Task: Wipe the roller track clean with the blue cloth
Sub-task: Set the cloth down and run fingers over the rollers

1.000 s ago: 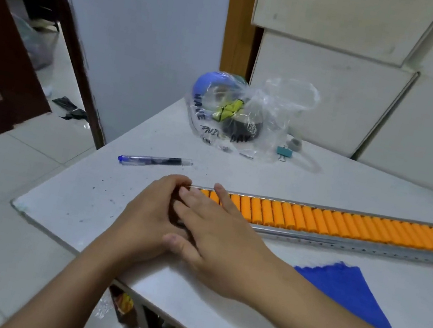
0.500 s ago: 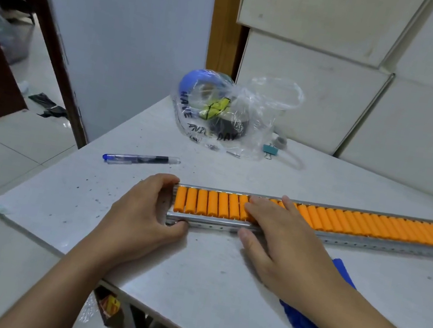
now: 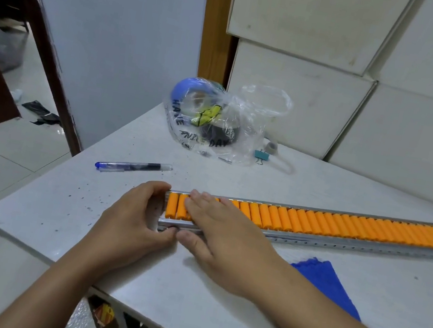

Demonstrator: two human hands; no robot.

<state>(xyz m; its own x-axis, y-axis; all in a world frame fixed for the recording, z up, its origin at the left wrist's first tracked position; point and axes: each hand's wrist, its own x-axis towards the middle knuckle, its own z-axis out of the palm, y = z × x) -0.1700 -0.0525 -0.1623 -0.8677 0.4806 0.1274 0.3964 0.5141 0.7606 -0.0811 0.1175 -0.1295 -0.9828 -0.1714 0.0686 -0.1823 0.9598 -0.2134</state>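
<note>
A long metal roller track (image 3: 342,229) with orange rollers lies across the white table, running off the right edge of the view. My left hand (image 3: 135,222) grips the track's left end, thumb on the near rail and fingers curled over the end. My right hand (image 3: 218,230) lies flat, fingers spread over the leftmost rollers, thumb against the near rail beside my left thumb. The blue cloth (image 3: 327,284) lies flat on the table near the front edge, partly hidden under my right forearm; neither hand holds it.
A blue pen (image 3: 133,167) lies left of the track's end. Behind the track sit a clear plastic bag (image 3: 216,123) with a tape roll, a small binder clip (image 3: 261,154) and a little tape roll (image 3: 272,146). White panels stand behind the table (image 3: 54,193).
My right hand slid right along the rollers half a second ago and has now come back left, next to my left hand. The left hand kept its hold on the track's end.
</note>
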